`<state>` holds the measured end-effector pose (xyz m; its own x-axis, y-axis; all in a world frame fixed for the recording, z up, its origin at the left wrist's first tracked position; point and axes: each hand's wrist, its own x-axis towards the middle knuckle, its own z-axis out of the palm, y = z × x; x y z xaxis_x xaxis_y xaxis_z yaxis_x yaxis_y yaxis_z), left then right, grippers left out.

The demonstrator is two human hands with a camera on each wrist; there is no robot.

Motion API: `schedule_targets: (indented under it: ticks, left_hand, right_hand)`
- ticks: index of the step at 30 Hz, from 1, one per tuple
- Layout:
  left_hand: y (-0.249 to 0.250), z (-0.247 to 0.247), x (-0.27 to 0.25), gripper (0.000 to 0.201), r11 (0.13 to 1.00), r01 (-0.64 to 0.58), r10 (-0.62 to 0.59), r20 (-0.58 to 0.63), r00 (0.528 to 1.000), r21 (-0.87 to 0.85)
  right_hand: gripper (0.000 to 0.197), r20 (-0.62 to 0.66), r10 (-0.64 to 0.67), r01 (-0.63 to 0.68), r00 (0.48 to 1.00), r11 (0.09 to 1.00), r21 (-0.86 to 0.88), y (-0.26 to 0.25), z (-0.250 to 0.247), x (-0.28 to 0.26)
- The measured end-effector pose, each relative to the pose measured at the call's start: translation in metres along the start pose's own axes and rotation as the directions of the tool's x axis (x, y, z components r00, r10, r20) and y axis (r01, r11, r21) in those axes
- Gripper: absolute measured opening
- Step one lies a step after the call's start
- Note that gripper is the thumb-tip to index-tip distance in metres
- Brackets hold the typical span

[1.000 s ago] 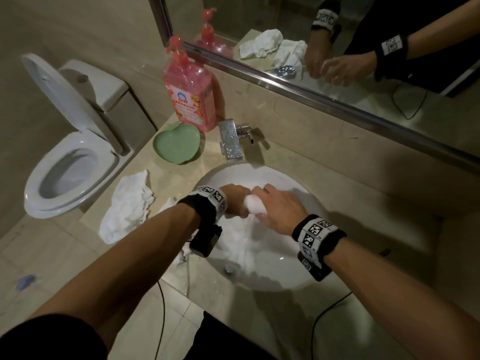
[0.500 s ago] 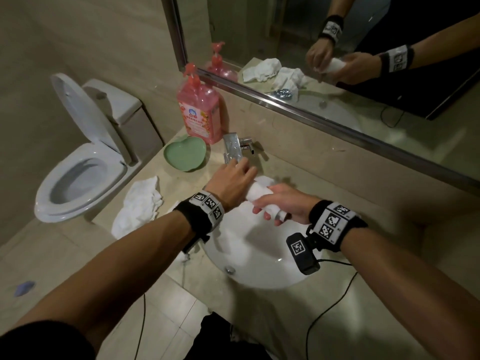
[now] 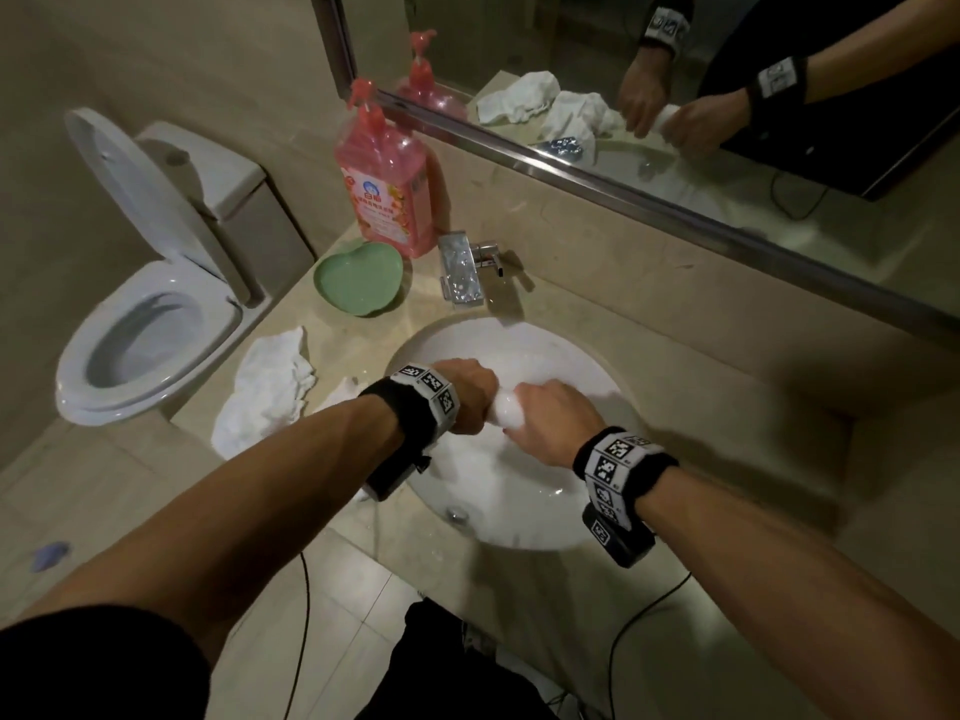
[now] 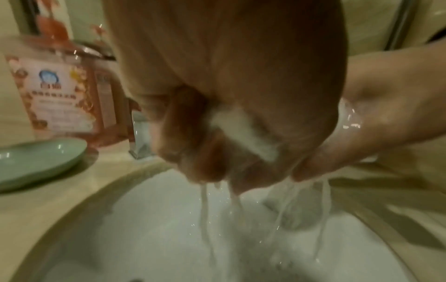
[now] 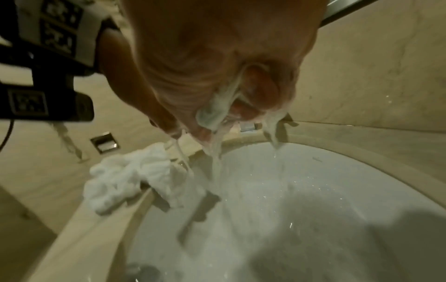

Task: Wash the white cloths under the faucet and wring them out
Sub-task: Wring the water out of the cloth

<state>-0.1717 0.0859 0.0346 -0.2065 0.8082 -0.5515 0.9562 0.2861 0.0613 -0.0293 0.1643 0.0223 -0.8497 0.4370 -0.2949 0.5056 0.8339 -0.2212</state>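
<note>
Since half a second ago I have dropped both hands from faucet (image 3: 460, 270) height into the sink (image 3: 582, 350), left hand (image 3: 467, 394) and right hand (image 3: 553, 420) clamped on the rolled white cloth (image 3: 503, 407), twisting (water streams off), so wringing is underway.

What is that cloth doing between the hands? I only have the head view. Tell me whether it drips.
Observer: In the left wrist view, water runs in thin streams from the cloth gripped by the left hand, down into the sink.
Operator: Check the right end.
Observer: In the right wrist view, the right hand squeezes its end as well, and streams fall from under its fingers.
Operator: Report the spare cloth.
Observer: The spare cloth lies on the counter with one edge hanging over the sink rim.
</note>
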Motion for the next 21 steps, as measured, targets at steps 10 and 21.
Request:
schedule_targets:
  ticks: [10,21]
  left_hand:
    - [0.005,0.007,0.008,0.026,0.917,0.093,-0.001,0.230,0.973,-0.388]
    - [-0.015,-0.011,-0.037,0.067,0.985,-0.153,0.174,-0.591,0.787,0.086]
  right_hand:
    - [0.042,-0.080,-0.158,0.139,0.984,0.967,-0.211,0.015,0.010,0.001]
    - [0.028,0.321,0.039,-0.293,0.946,0.521,0.801,0.020,-0.060,0.013]
